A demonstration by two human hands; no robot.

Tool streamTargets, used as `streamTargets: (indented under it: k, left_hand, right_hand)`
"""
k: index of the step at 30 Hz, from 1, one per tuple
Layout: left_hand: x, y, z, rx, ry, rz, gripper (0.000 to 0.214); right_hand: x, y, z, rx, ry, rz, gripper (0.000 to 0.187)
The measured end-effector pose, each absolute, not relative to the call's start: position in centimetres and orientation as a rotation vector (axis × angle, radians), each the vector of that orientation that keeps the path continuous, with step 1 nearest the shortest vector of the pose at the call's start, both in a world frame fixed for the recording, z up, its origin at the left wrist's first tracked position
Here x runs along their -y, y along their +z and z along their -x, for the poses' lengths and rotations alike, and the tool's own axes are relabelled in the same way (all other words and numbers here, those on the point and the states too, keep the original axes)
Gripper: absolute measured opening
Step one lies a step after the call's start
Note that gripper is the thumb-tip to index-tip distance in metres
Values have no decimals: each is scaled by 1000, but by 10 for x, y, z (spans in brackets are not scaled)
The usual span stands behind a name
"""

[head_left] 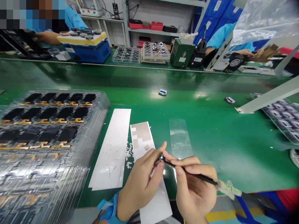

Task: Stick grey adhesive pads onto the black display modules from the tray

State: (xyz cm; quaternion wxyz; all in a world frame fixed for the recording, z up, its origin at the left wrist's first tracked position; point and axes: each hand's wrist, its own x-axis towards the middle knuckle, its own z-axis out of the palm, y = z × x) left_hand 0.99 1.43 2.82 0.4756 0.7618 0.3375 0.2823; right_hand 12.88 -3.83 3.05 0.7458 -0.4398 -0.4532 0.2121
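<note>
A: Nearest, how are your hands?
B: Your right hand [198, 183] is mostly closed, fingers bent round a thin black tool [203, 178], its back end wrapped in tape [229, 188]. Your left hand [142, 179], with a blue band [112, 207] at the wrist, is half curled, thumb and fingertips pinching a small dark part [160, 158].
A: So where is that part?
B: Up between your two hands, at the tool's front end; your fingers hide most of it.
A: And below?
B: A white sheet [156, 205] runs under your left hand, grey stickers [143, 130] at its far end. White scraps [129, 155] lie along its left side, then more white paper [112, 149]. Clear film [179, 133] lies to the right.
A: Further left?
B: A stack of clear trays [99, 124], with black screens [67, 133] in the top one.
A: Beyond?
B: Two small devices lie well apart on your green table [210, 124]. On the far bench, a co-worker's hand [49, 38] is near a blue crate [95, 53].
</note>
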Motion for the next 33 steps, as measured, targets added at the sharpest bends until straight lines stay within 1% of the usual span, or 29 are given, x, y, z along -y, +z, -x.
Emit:
streamTargets:
  k: [11,22,27,33]
  left_hand:
    - [-14,24,-9,-843,704,-1870,48]
    - [-15,25,-11,-853,689,-1881,49]
    - [-15,23,-11,-835,693,-1875,51]
    - [-14,23,-11,-853,662,-1870,51]
  right_hand:
    - [37,29,-130,1022,423,1028,26]
    - [39,26,-131,1030,421,988,28]
    - [36,29,-128,897,513,992,21]
    - [36,26,-125,889,462,1025,19]
